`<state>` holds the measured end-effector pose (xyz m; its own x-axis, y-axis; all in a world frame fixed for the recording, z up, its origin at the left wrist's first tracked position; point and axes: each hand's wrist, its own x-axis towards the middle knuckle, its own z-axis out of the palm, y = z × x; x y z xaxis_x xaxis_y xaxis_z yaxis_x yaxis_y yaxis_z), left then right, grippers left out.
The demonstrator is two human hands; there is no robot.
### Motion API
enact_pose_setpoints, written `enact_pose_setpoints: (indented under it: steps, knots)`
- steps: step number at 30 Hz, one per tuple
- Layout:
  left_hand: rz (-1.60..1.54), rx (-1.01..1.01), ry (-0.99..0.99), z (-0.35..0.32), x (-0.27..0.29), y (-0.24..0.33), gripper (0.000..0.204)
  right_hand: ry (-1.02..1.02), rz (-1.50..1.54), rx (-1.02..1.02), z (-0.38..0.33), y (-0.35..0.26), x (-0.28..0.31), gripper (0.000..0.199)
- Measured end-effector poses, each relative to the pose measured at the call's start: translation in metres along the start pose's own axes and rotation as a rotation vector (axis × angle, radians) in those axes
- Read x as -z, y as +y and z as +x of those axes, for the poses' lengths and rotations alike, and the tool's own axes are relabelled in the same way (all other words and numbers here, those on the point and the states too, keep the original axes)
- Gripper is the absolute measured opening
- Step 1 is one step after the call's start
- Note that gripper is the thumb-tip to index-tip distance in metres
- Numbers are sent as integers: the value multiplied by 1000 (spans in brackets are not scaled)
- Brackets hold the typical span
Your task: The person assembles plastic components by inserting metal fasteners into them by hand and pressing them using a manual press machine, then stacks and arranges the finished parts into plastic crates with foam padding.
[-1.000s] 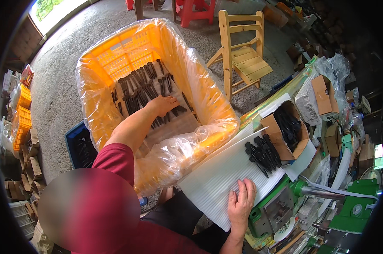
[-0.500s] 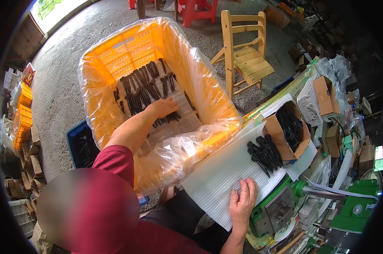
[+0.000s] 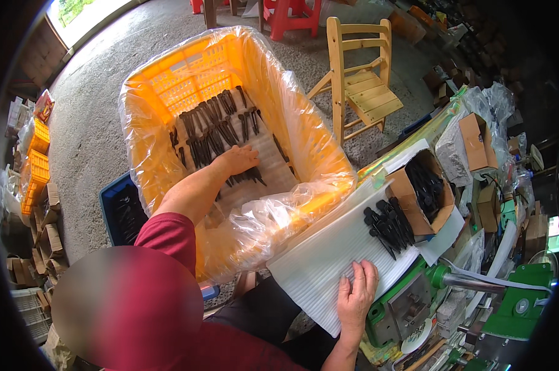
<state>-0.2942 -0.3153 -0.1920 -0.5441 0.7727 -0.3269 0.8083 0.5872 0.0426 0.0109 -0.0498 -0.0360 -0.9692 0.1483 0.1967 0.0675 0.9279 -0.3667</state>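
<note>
My left hand (image 3: 237, 159) reaches down into a large yellow crate (image 3: 190, 69), lined with clear plastic film (image 3: 261, 216). Its fingers are stretched out over rows of slim black bolt-like pieces (image 3: 214, 127), touching or just above the nearest row. These pieces lie side by side on a pale foam sheet (image 3: 273, 179) inside the crate; what is under my palm is hidden. Fingers loosely extended, my right hand (image 3: 358, 292) rests on a white ribbed foam sheet (image 3: 316, 266) at the right. Beyond it lies a loose pile of the same black pieces (image 3: 389, 226).
An open cardboard box (image 3: 443, 213) of black pieces stands behind the pile. A green machine (image 3: 514, 309) is at the lower right. A blue bin (image 3: 115, 204) sits left of the crate. A wooden chair (image 3: 372, 96) and red stool (image 3: 295, 18) stand beyond.
The whole view has shifted slightly. Both hands stay in nearly the same places, the left over the black pieces and the right on the foam sheet.
</note>
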Motion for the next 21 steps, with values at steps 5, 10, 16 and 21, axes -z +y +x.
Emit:
enact_pose_setpoints:
  steps: [5, 10, 16, 21]
  knots:
    - [65, 17, -54, -4, 5, 5, 21, 9, 14, 6, 0, 1, -1, 31]
    - [73, 39, -107, -3, 8, 10, 22, 10, 13, 0, 1, 2, 1, 31]
    - [-12, 79, -95, -10, 3, 1, 22, 17, 8, 13, 1, 1, 0, 31]
    - [-102, 112, -44, -23, 22, -6, 23, 32, 18, 11, 0, 0, -1, 30]
